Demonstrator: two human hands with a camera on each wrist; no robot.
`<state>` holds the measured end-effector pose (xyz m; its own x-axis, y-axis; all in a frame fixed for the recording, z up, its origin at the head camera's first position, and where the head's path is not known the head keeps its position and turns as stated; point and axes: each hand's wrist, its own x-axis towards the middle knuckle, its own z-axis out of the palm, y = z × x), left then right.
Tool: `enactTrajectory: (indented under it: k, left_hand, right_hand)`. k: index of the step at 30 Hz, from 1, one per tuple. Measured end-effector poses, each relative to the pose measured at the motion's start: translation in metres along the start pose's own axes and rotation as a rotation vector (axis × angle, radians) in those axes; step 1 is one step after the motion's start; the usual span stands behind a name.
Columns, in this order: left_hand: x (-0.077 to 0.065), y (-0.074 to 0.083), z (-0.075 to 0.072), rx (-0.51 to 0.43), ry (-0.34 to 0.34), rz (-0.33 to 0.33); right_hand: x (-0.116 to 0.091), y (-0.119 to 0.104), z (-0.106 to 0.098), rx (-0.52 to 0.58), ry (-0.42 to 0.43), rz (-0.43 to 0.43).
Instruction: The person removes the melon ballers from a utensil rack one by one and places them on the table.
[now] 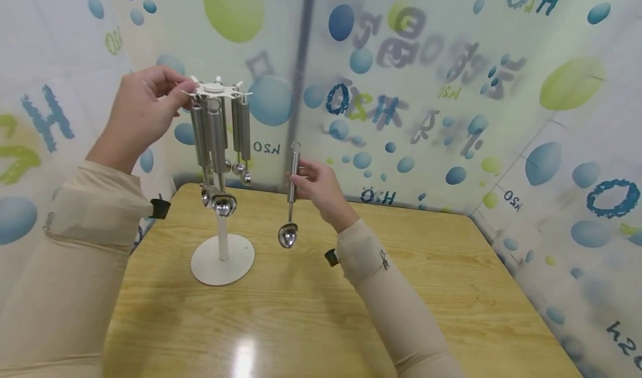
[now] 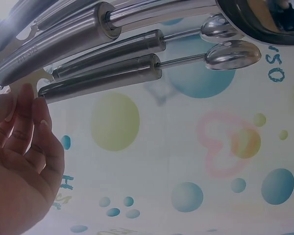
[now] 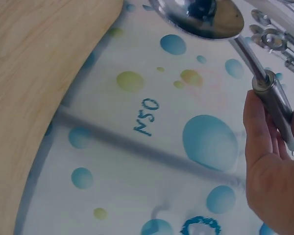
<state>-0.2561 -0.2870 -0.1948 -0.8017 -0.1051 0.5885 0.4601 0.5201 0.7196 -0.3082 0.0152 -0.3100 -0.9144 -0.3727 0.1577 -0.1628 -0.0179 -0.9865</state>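
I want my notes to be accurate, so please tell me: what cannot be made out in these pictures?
Right wrist view: held spoon's bowl, cut off by the top edge.
Left wrist view: handle stamp, too small and blurred to read.
Head view: upper part of the stand's pole, mostly hidden behind hanging utensils.

Indoors: table bay screened on three visible sides. Pale creased sheeting printed with blue and lime-green bubbles and "H2O" lettering (image 1: pixel 436 127) runs left, back and right, right up by the yellow-brown wood-grain table (image 1: pixel 301 300). Steel tube-handled ladles (image 1: pixel 217 138) on a white round-based stand (image 1: pixel 220 272) = kitchenware, but can't confirm kitchen. Wider room type: can't tell.
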Motion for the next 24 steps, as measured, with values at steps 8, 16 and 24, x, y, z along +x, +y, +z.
enactTrajectory:
  k: [8, 16, 24]
  left_hand:
    - [-0.001, 0.001, 0.001, -0.016, 0.000, -0.004]
    - [0.000, -0.001, 0.000, -0.036, 0.006, 0.001]
    - [0.001, -0.002, 0.002, -0.074, 0.012, 0.010]
  right_hand:
    - [0.001, 0.016, -0.023, -0.004, 0.015, 0.100]
    - [0.005, 0.033, -0.045, 0.000, 0.047, 0.195]
    - [0.013, 0.054, -0.058, 0.020, 0.068, 0.320]
